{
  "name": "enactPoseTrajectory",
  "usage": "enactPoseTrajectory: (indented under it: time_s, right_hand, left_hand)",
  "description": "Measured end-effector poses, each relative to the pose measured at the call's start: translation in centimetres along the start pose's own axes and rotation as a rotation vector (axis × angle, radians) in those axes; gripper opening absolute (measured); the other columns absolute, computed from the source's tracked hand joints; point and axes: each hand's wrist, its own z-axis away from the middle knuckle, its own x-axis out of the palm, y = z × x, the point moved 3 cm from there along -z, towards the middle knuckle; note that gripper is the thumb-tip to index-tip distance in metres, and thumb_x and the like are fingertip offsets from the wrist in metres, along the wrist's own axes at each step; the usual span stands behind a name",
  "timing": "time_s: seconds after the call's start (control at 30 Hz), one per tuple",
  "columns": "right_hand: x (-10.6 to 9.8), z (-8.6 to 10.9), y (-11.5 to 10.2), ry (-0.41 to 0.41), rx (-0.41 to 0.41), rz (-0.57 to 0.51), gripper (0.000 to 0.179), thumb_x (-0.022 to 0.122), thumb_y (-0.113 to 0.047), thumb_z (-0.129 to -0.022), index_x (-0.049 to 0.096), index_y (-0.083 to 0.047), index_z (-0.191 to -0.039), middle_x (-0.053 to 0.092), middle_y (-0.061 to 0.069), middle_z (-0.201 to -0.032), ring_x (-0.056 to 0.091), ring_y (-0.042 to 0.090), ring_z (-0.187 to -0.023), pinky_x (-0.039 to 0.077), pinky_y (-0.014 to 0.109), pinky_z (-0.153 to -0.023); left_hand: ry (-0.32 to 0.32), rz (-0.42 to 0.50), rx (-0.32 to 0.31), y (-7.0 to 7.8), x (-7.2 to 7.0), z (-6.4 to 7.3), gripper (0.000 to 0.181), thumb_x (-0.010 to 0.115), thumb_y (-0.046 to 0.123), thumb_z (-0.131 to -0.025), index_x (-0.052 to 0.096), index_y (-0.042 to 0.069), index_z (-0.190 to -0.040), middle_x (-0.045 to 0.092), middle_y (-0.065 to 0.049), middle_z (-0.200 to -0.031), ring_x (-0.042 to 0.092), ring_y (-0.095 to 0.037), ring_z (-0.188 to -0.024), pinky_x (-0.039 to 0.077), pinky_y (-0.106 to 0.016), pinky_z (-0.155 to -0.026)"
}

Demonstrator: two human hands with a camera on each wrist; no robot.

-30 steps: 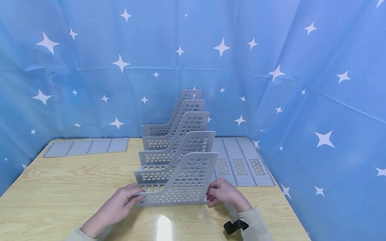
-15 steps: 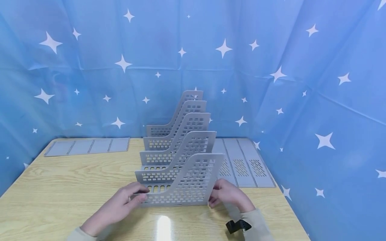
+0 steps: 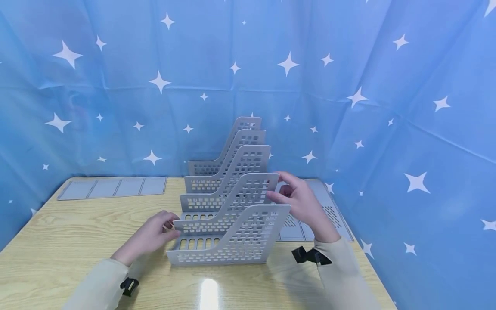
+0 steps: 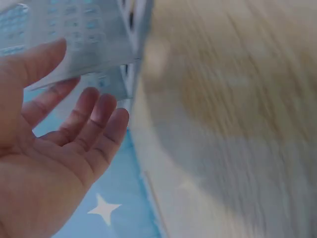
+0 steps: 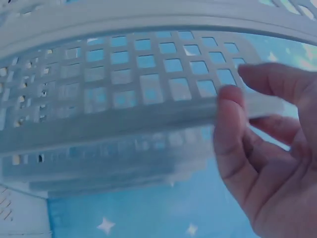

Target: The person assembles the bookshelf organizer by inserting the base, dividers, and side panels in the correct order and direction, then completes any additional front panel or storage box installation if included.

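A grey file rack (image 3: 242,239) with several upright perforated dividers stands mid-table. My left hand (image 3: 153,234) is at the low front corner of its second-nearest divider (image 3: 211,224). In the left wrist view the thumb lies over that panel, and the relaxed fingers (image 4: 106,119) spread by its edge; firm contact cannot be made out. At the same divider's tall back corner, my right hand (image 3: 300,200) pinches the panel between thumb and fingers. The right wrist view shows the thumb (image 5: 230,111) by the panel's rear edge and part of the grip hidden.
Flat grey panels with crease lines lie on the wooden table (image 3: 77,241): a narrow one (image 3: 112,188) at the back left, and a slotted one (image 3: 288,232) behind the right hand. A blue star-patterned curtain (image 3: 116,86) encloses the back and sides.
Both hands have left the nearest divider for the second one; the right hand rose to its top corner, the left shifted back. The nearest divider leans outward more, and the second has shifted slightly forward.
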Motion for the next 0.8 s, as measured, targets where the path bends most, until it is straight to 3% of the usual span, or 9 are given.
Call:
enactPoseTrajectory:
  time_s: [0.07,0.2,0.3,0.4,0.5,0.57,0.67,0.8]
  right_hand:
    - [0.1,-0.7,-0.7,0.012,-0.014,0.002,0.019,0.071,-0.007,-0.098,0.068,-0.002,-0.116,0.067,0.011,-0.072,0.058,0.013,-0.055,0.051,0.026,-0.053]
    - [0.3,-1.2,-1.0,0.067,-0.061,0.012,0.005,0.070,-0.006,-0.098,0.070,-0.001,-0.100,0.065,0.008,-0.067,0.060,0.012,-0.055,0.052,0.026,-0.054]
    - [0.3,-1.2,-1.0,0.108,-0.073,-0.009,0.006,0.069,-0.004,-0.098,0.070,0.001,-0.095,0.067,0.009,-0.069,0.061,0.012,-0.056,0.054,0.025,-0.055]
    - [0.5,-1.0,-0.9,0.141,-0.075,-0.048,0.007,0.069,-0.003,-0.098,0.069,0.001,-0.092,0.068,0.013,-0.072,0.063,0.012,-0.056,0.056,0.026,-0.056]
    - [0.6,-1.0,-1.1,0.169,-0.090,-0.061,0.009,0.068,-0.003,-0.098,0.069,0.000,-0.090,0.067,0.013,-0.072,0.062,0.012,-0.056,0.055,0.026,-0.054]
    - [0.6,-1.0,-1.2,0.191,-0.111,-0.044,0.010,0.068,-0.004,-0.099,0.069,-0.001,-0.090,0.066,0.012,-0.071,0.059,0.010,-0.056,0.050,0.023,-0.051]
    - [0.3,-1.0,-1.4,0.214,-0.140,-0.056,0.011,0.066,-0.004,-0.100,0.068,0.000,-0.090,0.068,0.012,-0.076,0.059,0.009,-0.059,0.049,0.022,-0.051]
    - [-0.2,-0.9,-1.2,0.233,-0.111,-0.143,0.011,0.065,-0.005,-0.101,0.065,0.002,-0.092,0.069,0.010,-0.082,0.062,0.012,-0.062,0.052,0.025,-0.052]
  left_hand:
    - [-0.032,-0.005,-0.007,-0.4,0.4,-0.7,0.018,0.077,0.015,-0.092,0.073,0.008,-0.108,0.061,-0.003,-0.098,0.059,-0.015,-0.086,0.054,-0.031,-0.074]
    - [-0.079,-0.019,-0.032,-0.7,1.2,-1.7,0.010,0.079,0.013,-0.088,0.076,0.011,-0.098,0.058,-0.003,-0.090,0.053,-0.014,-0.078,0.047,-0.031,-0.067]
    - [-0.095,-0.026,-0.061,-0.6,1.5,-2.2,0.012,0.082,0.011,-0.085,0.077,0.012,-0.096,0.059,-0.003,-0.090,0.053,-0.016,-0.080,0.049,-0.036,-0.071]
    - [-0.095,-0.032,-0.057,-0.4,1.6,-2.4,0.017,0.083,0.007,-0.083,0.079,0.010,-0.099,0.069,-0.004,-0.092,0.058,-0.019,-0.085,0.053,-0.045,-0.081]
    - [-0.099,-0.027,-0.063,-0.2,1.7,-2.4,0.017,0.080,0.006,-0.086,0.080,0.007,-0.103,0.075,-0.005,-0.095,0.064,-0.021,-0.088,0.054,-0.052,-0.089]
    - [-0.110,-0.011,-0.095,-0.1,1.6,-2.3,0.015,0.076,0.008,-0.090,0.079,0.005,-0.104,0.076,-0.007,-0.097,0.066,-0.021,-0.086,0.056,-0.052,-0.085]
    - [-0.115,0.050,-0.167,-0.2,1.1,-1.9,0.020,0.068,0.015,-0.098,0.076,0.001,-0.111,0.074,-0.009,-0.099,0.065,-0.020,-0.086,0.056,-0.046,-0.080]
    - [-0.100,0.222,-0.150,-0.3,-0.1,-1.1,0.033,0.057,0.018,-0.106,0.063,-0.004,-0.130,0.072,-0.016,-0.110,0.068,-0.024,-0.094,0.058,-0.040,-0.079]
